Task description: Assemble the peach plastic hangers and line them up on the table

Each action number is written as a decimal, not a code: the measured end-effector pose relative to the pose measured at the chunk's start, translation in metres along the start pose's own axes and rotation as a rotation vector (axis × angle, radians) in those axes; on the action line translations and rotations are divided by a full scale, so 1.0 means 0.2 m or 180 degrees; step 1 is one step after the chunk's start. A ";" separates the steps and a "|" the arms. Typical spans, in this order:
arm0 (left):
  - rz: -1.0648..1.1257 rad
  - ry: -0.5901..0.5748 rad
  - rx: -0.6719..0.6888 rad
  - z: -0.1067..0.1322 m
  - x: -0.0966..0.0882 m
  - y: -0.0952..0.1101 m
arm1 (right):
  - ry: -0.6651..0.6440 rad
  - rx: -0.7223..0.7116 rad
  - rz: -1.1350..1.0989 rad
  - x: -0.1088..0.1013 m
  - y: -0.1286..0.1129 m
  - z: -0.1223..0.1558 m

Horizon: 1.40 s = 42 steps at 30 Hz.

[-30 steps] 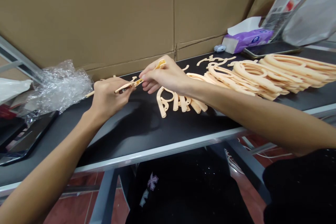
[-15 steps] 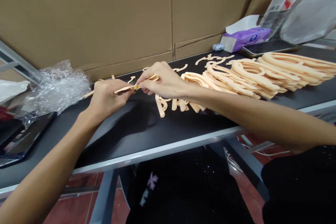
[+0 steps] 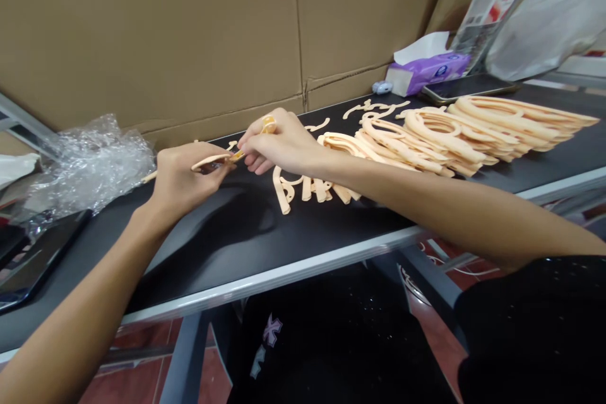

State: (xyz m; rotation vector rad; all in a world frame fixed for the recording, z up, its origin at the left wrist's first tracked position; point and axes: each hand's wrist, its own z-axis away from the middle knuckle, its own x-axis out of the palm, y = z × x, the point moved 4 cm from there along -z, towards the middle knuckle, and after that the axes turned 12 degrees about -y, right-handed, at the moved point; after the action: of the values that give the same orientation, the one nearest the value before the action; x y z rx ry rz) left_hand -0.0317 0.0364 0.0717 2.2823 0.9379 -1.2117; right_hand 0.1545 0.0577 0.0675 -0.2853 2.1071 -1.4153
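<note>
My left hand (image 3: 182, 177) is closed round a thin peach-coloured plastic piece (image 3: 208, 161) held just above the black table (image 3: 227, 246). My right hand (image 3: 277, 145) pinches the other end of that piece, with a small peach tab (image 3: 269, 123) sticking up between its fingers. The two hands meet at the middle of the table's far side. Just right of my right hand lie loose peach hook-shaped parts (image 3: 303, 188). Further right is a long overlapping row of peach ring-shaped parts (image 3: 464, 129).
A cardboard wall (image 3: 189, 31) backs the table. Crumpled clear plastic (image 3: 89, 164) lies at the left, with a dark phone (image 3: 33, 259) near the left edge. A purple tissue pack (image 3: 426, 66) and another phone (image 3: 466, 87) sit at the far right. Small peach offcuts (image 3: 374, 106) lie behind the row.
Both hands stayed together on the piece. My right hand's fingers shifted on it, and the small tab now points up. The view has swung slightly, so everything sits further left.
</note>
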 end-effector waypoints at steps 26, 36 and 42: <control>0.1377 0.0474 -0.1111 0.00 0.02 -0.28 | 0.1290 -0.0489 0.0976 -0.28 -0.09 0.01; 0.1964 0.0092 -0.1552 0.00 0.04 -0.22 | 0.1172 -0.0655 0.1519 -0.27 -0.06 -0.01; 0.2635 -0.0011 -0.1742 -0.01 0.04 -0.15 | 0.1253 -0.0411 0.0751 -0.30 -0.02 -0.04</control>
State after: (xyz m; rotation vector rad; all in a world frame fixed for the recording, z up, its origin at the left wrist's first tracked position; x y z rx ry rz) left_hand -0.0493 0.0616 0.0646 1.8807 0.1983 -0.5100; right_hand 0.1985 0.0907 0.0944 0.2066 2.4557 -1.2752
